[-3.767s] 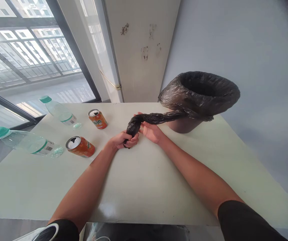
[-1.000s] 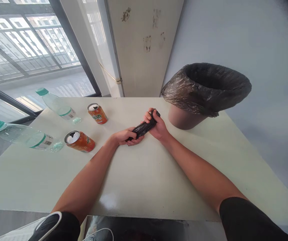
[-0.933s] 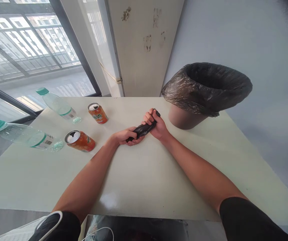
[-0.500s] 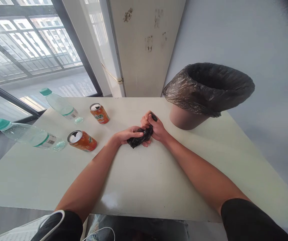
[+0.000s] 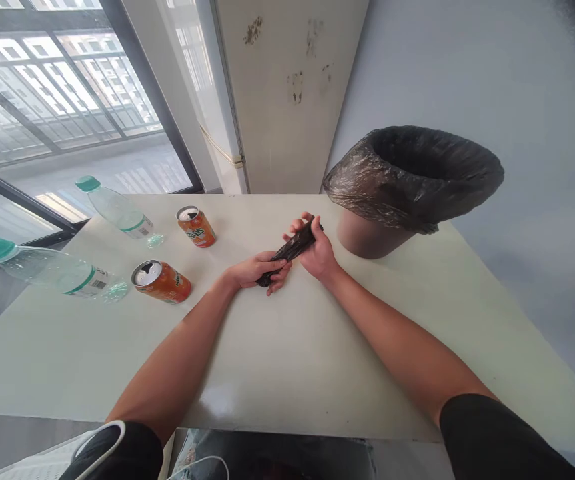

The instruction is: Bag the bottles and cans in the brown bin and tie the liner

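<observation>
A black plastic bag (image 5: 293, 245), bunched into a long narrow strip, stretches between my two hands just above the table. My left hand (image 5: 252, 270) grips its lower end, thumb on top and fingers underneath. The upper end lies across the palm of my right hand (image 5: 317, 253), held with the thumb over it while the fingers are partly spread. Right of my hands stands a brown bin (image 5: 370, 237) lined with a dark bag (image 5: 387, 190) folded over its rim.
Two orange drink cans, a near one (image 5: 165, 283) and a far one (image 5: 197, 228), stand left of my hands. Beyond them two clear bottles with green caps, one near (image 5: 50, 263) and one far (image 5: 117, 207), lie on the white table (image 5: 277, 360).
The bag has gone from a crumpled bundle to a longer, straighter strip. My right hand has loosened from a fist and its fingers have spread; my left hand stays on the lower end.
</observation>
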`<state>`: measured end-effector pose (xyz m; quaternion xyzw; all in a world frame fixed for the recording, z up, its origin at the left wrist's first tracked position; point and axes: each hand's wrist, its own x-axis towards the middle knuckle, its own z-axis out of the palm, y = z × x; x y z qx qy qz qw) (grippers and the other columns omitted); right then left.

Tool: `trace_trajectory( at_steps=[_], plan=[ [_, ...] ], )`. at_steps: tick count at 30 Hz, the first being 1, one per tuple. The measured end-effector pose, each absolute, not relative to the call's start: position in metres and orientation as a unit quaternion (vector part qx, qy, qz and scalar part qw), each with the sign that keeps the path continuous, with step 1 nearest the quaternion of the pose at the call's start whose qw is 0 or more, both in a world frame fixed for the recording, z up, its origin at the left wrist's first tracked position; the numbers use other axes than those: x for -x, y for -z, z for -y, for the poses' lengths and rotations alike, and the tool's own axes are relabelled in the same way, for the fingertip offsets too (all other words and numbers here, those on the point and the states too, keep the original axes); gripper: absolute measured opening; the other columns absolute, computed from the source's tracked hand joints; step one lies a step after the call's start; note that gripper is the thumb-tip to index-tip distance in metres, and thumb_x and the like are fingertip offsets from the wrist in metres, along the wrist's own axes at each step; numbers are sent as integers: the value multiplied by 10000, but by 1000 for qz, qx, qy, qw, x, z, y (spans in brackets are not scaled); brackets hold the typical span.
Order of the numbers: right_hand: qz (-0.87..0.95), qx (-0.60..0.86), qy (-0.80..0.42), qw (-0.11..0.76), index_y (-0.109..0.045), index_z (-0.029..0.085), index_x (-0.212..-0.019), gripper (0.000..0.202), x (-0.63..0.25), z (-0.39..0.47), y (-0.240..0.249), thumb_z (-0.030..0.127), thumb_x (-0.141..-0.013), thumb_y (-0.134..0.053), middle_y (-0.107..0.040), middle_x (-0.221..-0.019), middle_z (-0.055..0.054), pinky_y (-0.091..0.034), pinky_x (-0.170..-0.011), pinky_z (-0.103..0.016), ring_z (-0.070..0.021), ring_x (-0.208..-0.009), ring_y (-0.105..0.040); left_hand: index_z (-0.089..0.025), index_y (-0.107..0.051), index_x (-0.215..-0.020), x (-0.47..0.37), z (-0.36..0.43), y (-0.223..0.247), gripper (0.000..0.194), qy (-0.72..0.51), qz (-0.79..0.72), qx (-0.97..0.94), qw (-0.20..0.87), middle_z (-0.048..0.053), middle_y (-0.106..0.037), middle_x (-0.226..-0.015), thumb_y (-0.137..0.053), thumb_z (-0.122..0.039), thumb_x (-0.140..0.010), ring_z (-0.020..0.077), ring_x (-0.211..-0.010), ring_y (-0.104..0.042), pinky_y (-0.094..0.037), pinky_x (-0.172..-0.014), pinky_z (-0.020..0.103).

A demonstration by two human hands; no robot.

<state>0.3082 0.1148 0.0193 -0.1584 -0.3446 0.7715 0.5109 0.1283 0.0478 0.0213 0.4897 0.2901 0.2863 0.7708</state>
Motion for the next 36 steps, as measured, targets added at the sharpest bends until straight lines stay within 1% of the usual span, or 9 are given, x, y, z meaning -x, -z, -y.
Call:
trace_trajectory(
  at_steps=[3, 7, 13, 18, 22, 25, 28, 32, 36],
  plan=[
    [412, 121, -808, 404, -681, 286, -1187, 602, -307, -108, -18, 739, -806, -792, -716, -1203, -57, -584, -980, -398, -243, -1179, -637, -197, -477, -862, -127, -49, -20, 388, -322, -298, -479, 760, -66, -371, -689, -702, -499, -956, 64, -468, -378, -320, -379, 178],
    [522, 118, -796, 282, -735, 237, -1130, 547, -301, -100, -11, 693, -836, -798, -747, -1177, -88, -559, -1019, -379, -247, -1181, -664, -199, -451, -780, -127, -50, -21, 449, -283, -308, -482, 770, -57, -373, -656, -723, -520, -936, 56, -456, -336, -226, -362, 172],
    [521, 196, -729, 399, -719, 222, -915, 516, -294, -103, -2, 734, -916, -661, -753, -1051, -66, -547, -1014, -366, -217, -1064, -685, -189, -492, -849, -126, -49, -23, 362, -282, -325, -459, 777, -66, -350, -663, -667, -478, -978, 43, -452, -286, -185, -366, 161],
    [558, 309, -574, 513, -640, 218, -816, 426, -291, -111, 8, 623, -949, -636, -700, -836, -37, -537, -849, -352, -194, -809, -639, -177, -524, -933, -126, -48, -25, 345, -286, -333, -456, 774, -62, -386, -705, -681, -481, -976, 36, -458, -321, -211, -372, 143],
    [716, 326, -368, 496, -634, 220, -830, 207, -295, -106, 5, 370, -962, -580, -669, -811, -34, -498, -800, -364, -218, -796, -601, -148, -567, -949, -124, -50, -23, 621, -301, -303, -430, 795, -42, -434, -674, -507, -767, -965, 38, -434, -332, -213, -357, 152],
    [816, 303, -229, 437, -661, 224, -875, 145, -300, -97, -3, 180, -956, -549, -671, -852, -41, -481, -803, -351, -231, -865, -587, -138, -575, -879, -120, -52, -19, 891, -298, -287, -422, 807, 21, -523, -663, -301, -985, -840, 80, -431, -442, -247, -319, 184],
    [850, 322, -144, 390, -719, 235, -932, 215, -303, -92, -8, 113, -990, -552, -691, -909, -52, -476, -756, -321, -229, -921, -590, -131, -593, -877, -118, -53, -16, 922, -285, -282, -441, 803, 81, -620, -706, -411, -1026, -755, 145, -492, -584, -336, -308, 210],
    [859, 323, -93, 385, -773, 261, -1109, 269, -303, -89, -7, 134, -1038, -547, -708, -1004, -58, -499, -768, -311, -221, -963, -610, -118, -610, -928, -118, -51, -15, 609, -291, -298, -457, 786, 95, -689, -762, -779, -691, -807, 192, -590, -694, -458, -371, 218],
    [839, 324, -131, 418, -748, 271, -1271, 294, -303, -89, -6, 242, -1079, -527, -696, -1052, -79, -537, -839, -339, -231, -990, -638, -119, -605, -998, -119, -49, -18, 337, -297, -321, -454, 776, 124, -741, -854, -802, -285, -780, 217, -670, -745, -519, -444, 230]
  ],
)
